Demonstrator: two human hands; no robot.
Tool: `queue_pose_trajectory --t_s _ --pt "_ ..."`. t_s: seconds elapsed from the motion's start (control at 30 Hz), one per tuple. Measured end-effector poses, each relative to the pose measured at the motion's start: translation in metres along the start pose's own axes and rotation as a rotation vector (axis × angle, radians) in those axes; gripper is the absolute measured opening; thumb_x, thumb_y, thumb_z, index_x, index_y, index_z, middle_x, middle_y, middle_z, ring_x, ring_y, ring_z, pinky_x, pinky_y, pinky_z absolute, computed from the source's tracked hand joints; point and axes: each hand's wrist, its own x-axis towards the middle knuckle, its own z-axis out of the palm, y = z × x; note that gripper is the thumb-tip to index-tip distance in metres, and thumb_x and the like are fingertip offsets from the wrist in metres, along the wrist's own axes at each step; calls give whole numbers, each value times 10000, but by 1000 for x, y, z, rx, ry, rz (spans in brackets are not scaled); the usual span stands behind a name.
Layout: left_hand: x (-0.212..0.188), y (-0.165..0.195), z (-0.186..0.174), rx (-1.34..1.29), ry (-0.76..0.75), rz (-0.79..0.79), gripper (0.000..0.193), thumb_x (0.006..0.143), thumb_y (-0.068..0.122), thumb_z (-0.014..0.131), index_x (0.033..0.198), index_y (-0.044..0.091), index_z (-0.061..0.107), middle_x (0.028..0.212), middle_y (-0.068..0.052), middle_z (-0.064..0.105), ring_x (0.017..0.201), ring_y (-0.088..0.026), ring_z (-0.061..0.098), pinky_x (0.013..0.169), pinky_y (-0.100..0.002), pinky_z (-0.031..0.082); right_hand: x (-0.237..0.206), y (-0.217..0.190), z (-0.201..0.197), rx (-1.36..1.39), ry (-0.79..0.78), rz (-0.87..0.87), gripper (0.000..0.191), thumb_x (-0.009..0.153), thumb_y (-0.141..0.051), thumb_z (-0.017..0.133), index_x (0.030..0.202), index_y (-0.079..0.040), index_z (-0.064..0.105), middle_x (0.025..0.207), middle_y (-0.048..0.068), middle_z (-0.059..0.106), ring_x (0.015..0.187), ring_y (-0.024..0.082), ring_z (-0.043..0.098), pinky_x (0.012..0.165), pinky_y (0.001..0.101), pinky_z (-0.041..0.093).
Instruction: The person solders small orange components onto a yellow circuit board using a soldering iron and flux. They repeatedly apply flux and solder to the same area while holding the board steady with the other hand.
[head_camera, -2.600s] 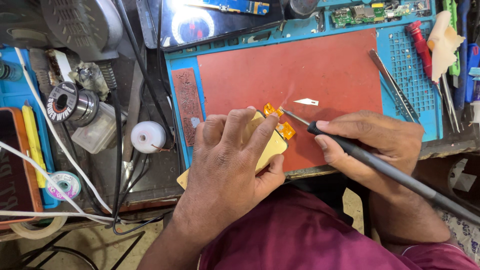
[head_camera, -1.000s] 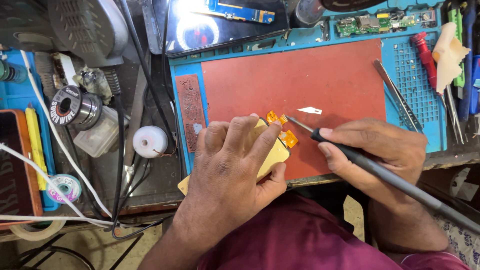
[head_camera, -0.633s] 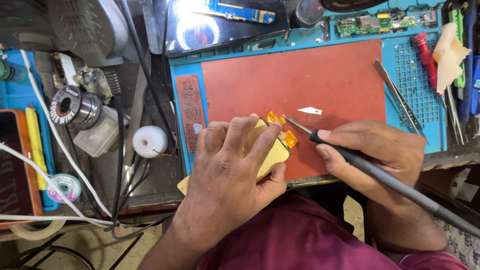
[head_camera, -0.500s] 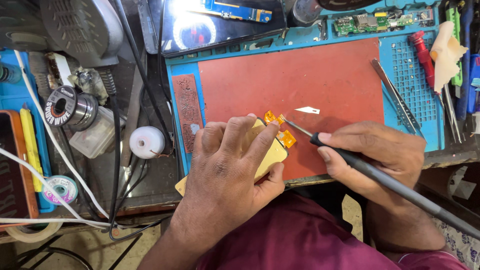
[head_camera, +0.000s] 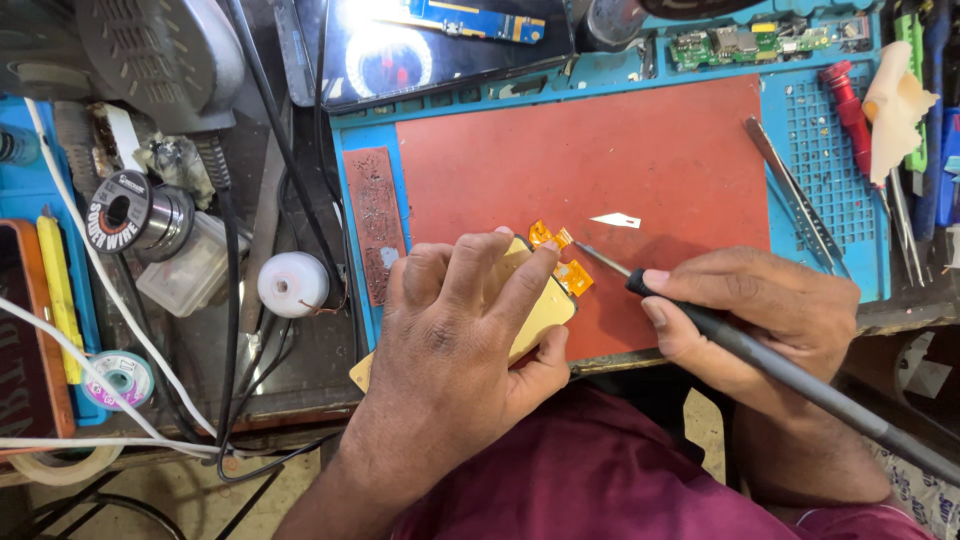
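Note:
My left hand (head_camera: 462, 330) lies flat on a yellow-backed phone display panel (head_camera: 541, 305), pressing it to the red work mat (head_camera: 620, 150). An orange flex cable (head_camera: 560, 262) sticks out from the panel's far end beside my fingertips. My right hand (head_camera: 760, 315) grips a black soldering iron (head_camera: 800, 375) like a pen. Its thin metal tip touches the orange flex cable. A small white blade-shaped piece (head_camera: 615, 219) lies on the mat just beyond the tip.
A solder wire spool (head_camera: 125, 212), a white round tub (head_camera: 293, 284) and cables sit to the left. Tweezers (head_camera: 795, 205), a red-handled tool (head_camera: 850, 110) and circuit boards (head_camera: 760, 40) lie to the right and back. A dark phone screen (head_camera: 420, 55) rests behind the mat.
Both hands stay in place. The iron's tip has shifted only slightly around the orange flex cable, and the view has moved a little.

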Motion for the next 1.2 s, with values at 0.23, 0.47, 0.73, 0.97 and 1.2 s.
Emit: queue_pose_trajectory --t_s 0.23,0.47,0.73,0.97,1.2 --pt "0 0 0 -4 -5 -1 550 807 304 785 1310 130 648 1255 -95 519 1079 -300 508 917 -491 417 1 1 1 -10 8 -10 250 814 -61 842 1046 -18 759 890 98 745 761 140 735 635 225 555" --pt "0 1 0 -12 -4 1 559 810 310 777 1323 132 644 1263 -96 514 1085 -309 494 951 -490 428 4 -3 4 12 8 15 250 823 -54 835 1059 -20 760 910 99 748 774 143 736 652 230 547" --pt "0 0 1 0 -4 0 544 805 312 781 1303 136 646 1249 -92 516 1072 -304 509 908 -494 414 5 -4 4 29 4 41 284 817 -63 843 1085 -16 760 906 95 747 760 133 717 643 229 524" --pt "1 0 0 -1 -5 -2 540 805 307 783 1301 137 655 1241 -83 508 1064 -293 505 907 -487 418 5 -3 4 26 9 39 283 820 -74 846 1085 -18 760 904 94 749 750 126 715 632 222 524" --pt "0 1 0 -9 -6 -4 543 806 314 783 1302 132 656 1255 -86 505 1060 -292 498 937 -487 429 4 -3 4 28 -3 61 281 814 -73 847 1075 -15 763 896 96 755 742 121 716 622 220 528"
